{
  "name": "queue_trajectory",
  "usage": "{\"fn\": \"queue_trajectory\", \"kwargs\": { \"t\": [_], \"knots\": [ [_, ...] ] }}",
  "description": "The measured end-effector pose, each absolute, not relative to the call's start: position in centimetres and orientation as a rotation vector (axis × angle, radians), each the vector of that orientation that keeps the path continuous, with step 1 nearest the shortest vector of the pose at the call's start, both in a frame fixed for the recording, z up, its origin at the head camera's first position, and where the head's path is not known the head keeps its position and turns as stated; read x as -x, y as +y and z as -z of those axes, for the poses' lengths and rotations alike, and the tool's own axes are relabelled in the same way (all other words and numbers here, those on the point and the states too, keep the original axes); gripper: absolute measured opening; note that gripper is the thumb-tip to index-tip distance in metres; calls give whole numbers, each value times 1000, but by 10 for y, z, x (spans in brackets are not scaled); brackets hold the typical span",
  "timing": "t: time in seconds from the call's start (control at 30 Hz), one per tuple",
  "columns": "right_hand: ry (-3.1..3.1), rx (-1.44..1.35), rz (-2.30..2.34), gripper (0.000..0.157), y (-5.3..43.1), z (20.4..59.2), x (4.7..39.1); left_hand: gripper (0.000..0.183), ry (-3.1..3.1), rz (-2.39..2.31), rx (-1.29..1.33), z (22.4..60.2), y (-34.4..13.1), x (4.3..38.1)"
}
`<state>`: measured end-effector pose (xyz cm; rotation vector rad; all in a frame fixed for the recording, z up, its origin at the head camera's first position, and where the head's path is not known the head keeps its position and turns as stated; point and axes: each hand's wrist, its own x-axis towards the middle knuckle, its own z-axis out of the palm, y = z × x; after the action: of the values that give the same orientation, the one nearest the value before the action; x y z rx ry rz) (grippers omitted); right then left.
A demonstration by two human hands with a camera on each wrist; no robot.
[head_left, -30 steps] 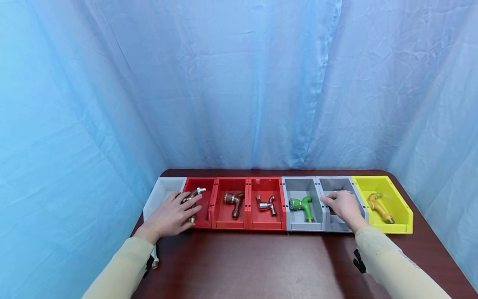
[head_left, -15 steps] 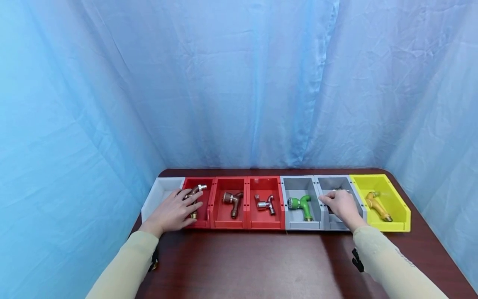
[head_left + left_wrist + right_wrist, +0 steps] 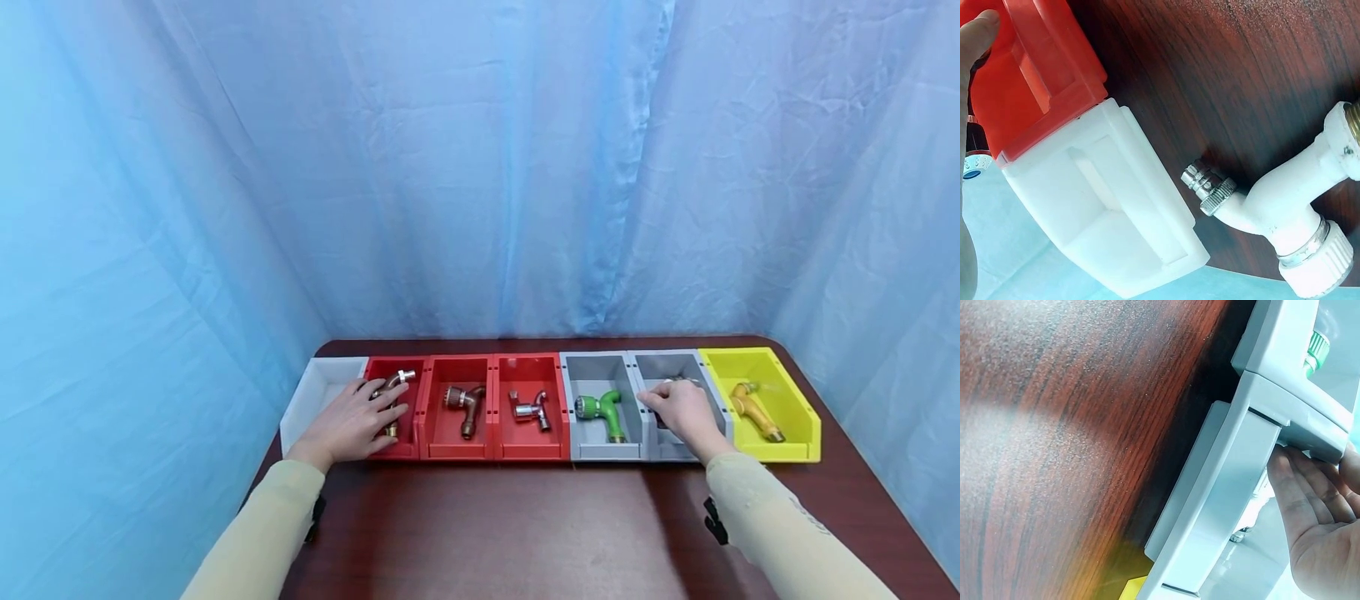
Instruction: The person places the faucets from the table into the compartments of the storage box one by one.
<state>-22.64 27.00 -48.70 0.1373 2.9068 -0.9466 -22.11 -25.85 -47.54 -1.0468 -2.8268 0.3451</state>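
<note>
My left hand (image 3: 348,423) reaches over the leftmost red bin (image 3: 375,364), its fingers spread around a brown tap (image 3: 387,385) with a chrome nozzle. In the left wrist view the thumb (image 3: 980,30) lies against the tap, whose white-ended part (image 3: 977,164) shows beside the palm; the rest is covered. My right hand (image 3: 684,412) is at the right-hand grey bin (image 3: 1219,494), thumb and fingertips meeting on its side wall, beside the bin holding a green tap (image 3: 602,408). Beneath its fingers lies a pale tap with metal parts (image 3: 1252,512), mostly hidden.
Between the hands are a bronze tap (image 3: 468,408) and a chrome tap (image 3: 532,410) in red bins. A yellow bin (image 3: 787,452) with a yellow tap (image 3: 753,410) ends the row at right. A white bin (image 3: 1104,206) and a white tap (image 3: 1291,194) are at left.
My left hand and the brown tap have shifted slightly right relative to the bin, and the left sleeve now covers the white tap in the head view. My right hand keeps its place.
</note>
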Motion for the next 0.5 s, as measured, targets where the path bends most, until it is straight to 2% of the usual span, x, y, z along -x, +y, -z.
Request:
{"fn": "queue_trajectory", "kwargs": {
  "t": [0.5],
  "knots": [
    [2948,-133,934,31,269,489,226,73,-2853,-362,1022,481,-256,227]
  ]
}}
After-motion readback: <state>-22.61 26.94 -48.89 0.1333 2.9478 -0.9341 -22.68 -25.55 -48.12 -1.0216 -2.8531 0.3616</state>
